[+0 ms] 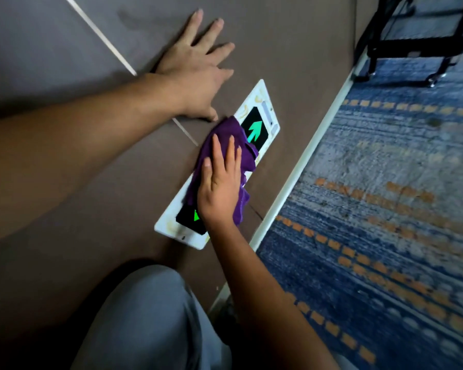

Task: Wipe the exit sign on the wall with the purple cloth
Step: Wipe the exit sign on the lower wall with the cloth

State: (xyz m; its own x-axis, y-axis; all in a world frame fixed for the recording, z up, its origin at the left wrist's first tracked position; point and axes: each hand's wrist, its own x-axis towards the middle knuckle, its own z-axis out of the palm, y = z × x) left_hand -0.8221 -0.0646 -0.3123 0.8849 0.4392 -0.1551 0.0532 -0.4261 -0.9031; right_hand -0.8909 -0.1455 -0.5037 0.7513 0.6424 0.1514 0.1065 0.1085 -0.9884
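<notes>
The left hand [195, 68] lies flat on the brown wall [51, 169], fingers spread, just beside the sign [262, 102]. To its right, the right hand [219, 188] presses the purple cloth [225, 134] flat against the sign's middle, fingers extended and close together. Blue carpet [385, 209] lies farther right.

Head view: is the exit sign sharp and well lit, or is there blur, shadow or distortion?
Head view: dim overall; the exit sign shows clearly where uncovered, its green arrow glowing; the purple cloth and right hand look slightly soft; the left hand casts a faint shadow on the wall; wide-angle tilt skews the carpet.
</notes>
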